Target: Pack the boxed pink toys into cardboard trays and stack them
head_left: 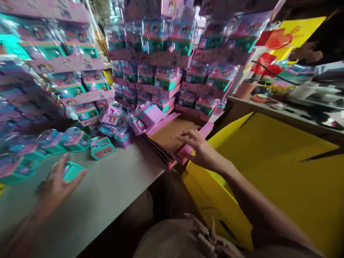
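Observation:
My left hand (57, 184) rests on the grey table (107, 193) with its fingers around a small teal toy package (72, 171). My right hand (197, 145) reaches across to a flat stack of pink and brown cardboard trays (172, 138) at the table's right end, fingers spread on the top tray's pink rim. Loose teal and pink toy packages (103, 147) lie scattered on the table between the two hands.
Tall stacks of boxed toys (161, 61) fill the back and left. A large yellow cardboard box (268, 168) stands to the right of the table. Behind it a cluttered bench (285, 114) carries tools, and another person's hand (307, 52) shows at the upper right.

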